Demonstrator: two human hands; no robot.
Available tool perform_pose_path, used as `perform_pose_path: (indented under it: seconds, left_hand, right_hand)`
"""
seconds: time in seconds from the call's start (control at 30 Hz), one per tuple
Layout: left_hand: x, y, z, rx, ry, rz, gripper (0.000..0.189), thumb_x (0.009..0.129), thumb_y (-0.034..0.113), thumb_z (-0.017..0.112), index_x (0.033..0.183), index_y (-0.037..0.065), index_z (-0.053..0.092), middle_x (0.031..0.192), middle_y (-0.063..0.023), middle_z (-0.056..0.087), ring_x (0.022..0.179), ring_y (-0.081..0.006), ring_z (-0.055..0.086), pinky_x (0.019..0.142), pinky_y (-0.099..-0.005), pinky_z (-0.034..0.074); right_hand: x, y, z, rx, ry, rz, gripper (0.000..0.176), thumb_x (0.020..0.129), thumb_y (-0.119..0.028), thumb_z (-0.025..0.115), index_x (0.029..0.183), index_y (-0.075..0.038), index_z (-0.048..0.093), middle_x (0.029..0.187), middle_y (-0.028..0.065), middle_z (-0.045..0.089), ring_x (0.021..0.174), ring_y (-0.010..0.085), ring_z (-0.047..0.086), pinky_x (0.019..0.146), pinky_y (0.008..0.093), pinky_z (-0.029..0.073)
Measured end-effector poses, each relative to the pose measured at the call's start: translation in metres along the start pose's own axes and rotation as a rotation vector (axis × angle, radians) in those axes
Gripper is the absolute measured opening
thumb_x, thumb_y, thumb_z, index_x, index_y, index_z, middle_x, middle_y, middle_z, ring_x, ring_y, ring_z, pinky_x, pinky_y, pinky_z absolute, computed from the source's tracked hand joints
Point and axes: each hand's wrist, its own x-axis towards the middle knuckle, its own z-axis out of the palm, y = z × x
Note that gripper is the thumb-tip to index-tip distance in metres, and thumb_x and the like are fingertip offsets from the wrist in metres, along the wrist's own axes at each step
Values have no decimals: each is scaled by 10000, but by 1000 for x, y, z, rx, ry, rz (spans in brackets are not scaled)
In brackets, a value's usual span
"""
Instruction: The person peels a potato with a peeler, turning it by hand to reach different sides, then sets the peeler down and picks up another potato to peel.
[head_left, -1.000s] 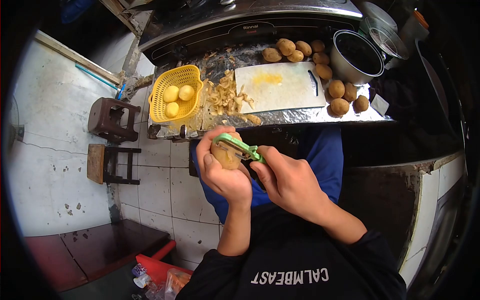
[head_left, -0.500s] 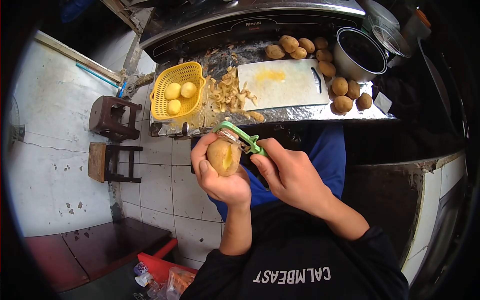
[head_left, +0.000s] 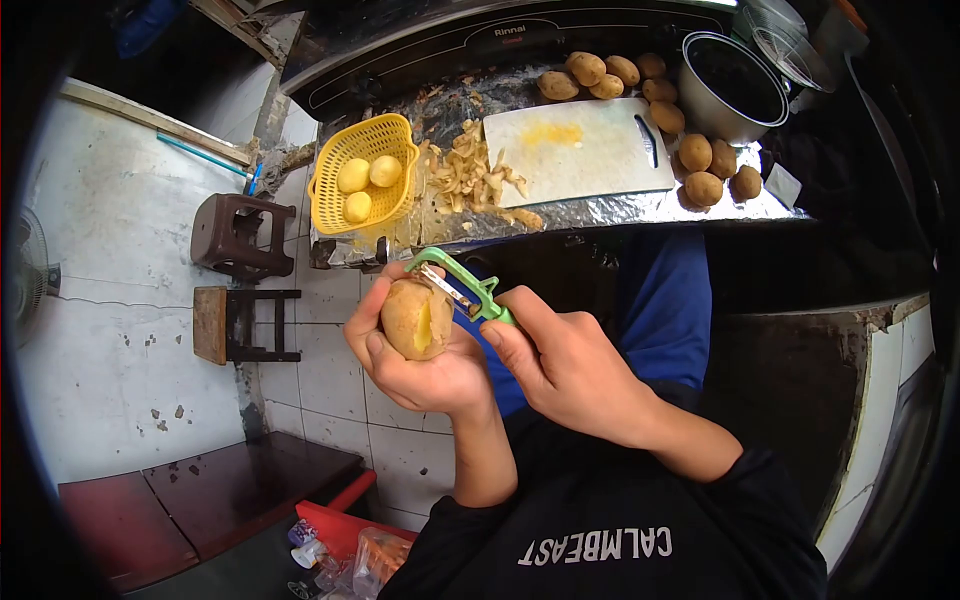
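My left hand (head_left: 430, 365) is wrapped round a brown potato (head_left: 408, 318) with a pale yellow peeled strip on its side. Closed round the handle of a green peeler (head_left: 475, 287) is my right hand (head_left: 570, 365); the blade lies at the potato's upper right. Beyond them, potato peelings (head_left: 468, 178) are heaped between a yellow basket (head_left: 325, 180) and a white cutting board (head_left: 590, 165). Three peeled potatoes (head_left: 354, 175) rest in the basket. Several unpeeled potatoes (head_left: 704, 189) surround the board's back and right side.
A metal pot (head_left: 735, 90) stands at the back right, with a wire strainer (head_left: 793, 58) beside it. Two stools (head_left: 225, 235) are on the floor at left. A dark red table (head_left: 210, 500) and a red container (head_left: 335, 525) occupy the lower left.
Both hands have shifted slightly left in view with the potato and peeler. The peeler's blade has tilted, and the surroundings have moved a little right as the view turned.
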Motion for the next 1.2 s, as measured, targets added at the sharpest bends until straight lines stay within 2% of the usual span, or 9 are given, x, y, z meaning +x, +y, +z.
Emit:
perform_pose_path:
  seconds: [0.4,0.6,0.73,0.9,0.93,1.03,1.1,1.13,1.2]
  left_hand:
    - [-1,5,-17,-129,-76,-91,405,902,263,317,1082,-38,519,937,-266,593,851,-325,615,760,-401,551]
    - [-1,7,-14,-206,-61,-218,398,908,275,317,1127,15,524,1176,-262,572,1019,-364,610,849,-456,549]
    - [1,11,-14,-304,-50,-319,400,909,271,316,1139,20,527,1183,-251,573,1044,-359,606,873,-459,538]
    - [7,-5,-29,-430,-252,-343,416,909,286,314,1145,26,538,1161,-217,594,1053,-337,606,888,-448,530]
    - [9,-10,-26,-378,-125,-400,408,911,289,327,1128,30,555,1138,-199,607,1049,-320,609,883,-436,532]
    - [13,-21,-21,-402,-81,-497,390,911,276,343,1116,33,569,1123,-187,614,1047,-312,612,896,-435,529]
    - [20,-29,-20,-402,6,-533,379,910,267,357,1107,33,580,1095,-179,624,989,-303,624,833,-411,538]
    - [24,-35,-24,-432,-66,-571,379,912,269,358,1102,32,586,1074,-176,629,945,-295,625,784,-390,530]
    - [28,-45,-28,-511,-145,-604,383,917,277,362,1083,30,603,1012,-168,643,840,-277,613,666,-344,485]
  right_hand:
    - [5,2,5,13,-37,4,216,976,-183,516,893,-4,431,592,224,540,564,427,575,492,471,453]
    - [14,13,8,-63,-2,-87,217,973,-191,517,901,-8,426,602,210,557,562,420,581,499,469,472]
    - [11,10,9,-63,18,-98,222,972,-200,520,905,-10,428,610,202,567,567,418,585,506,468,481]
    - [16,16,8,-49,-10,-45,227,968,-208,527,912,-4,445,644,216,580,602,425,594,516,468,475]
    - [18,18,8,-52,-14,-47,227,968,-208,527,912,-4,445,644,216,580,602,425,594,516,468,475]
    - [31,28,7,94,-59,60,234,974,-220,524,918,5,489,670,225,590,621,415,606,531,447,466]
    - [39,37,9,213,-33,211,259,982,-244,518,925,8,531,670,207,598,616,372,622,548,418,458]
    - [45,47,12,275,-15,206,290,991,-269,508,926,11,546,652,181,593,602,318,623,560,397,459]
    - [65,59,9,223,15,231,305,992,-277,504,915,15,546,651,167,597,599,313,620,563,395,459]
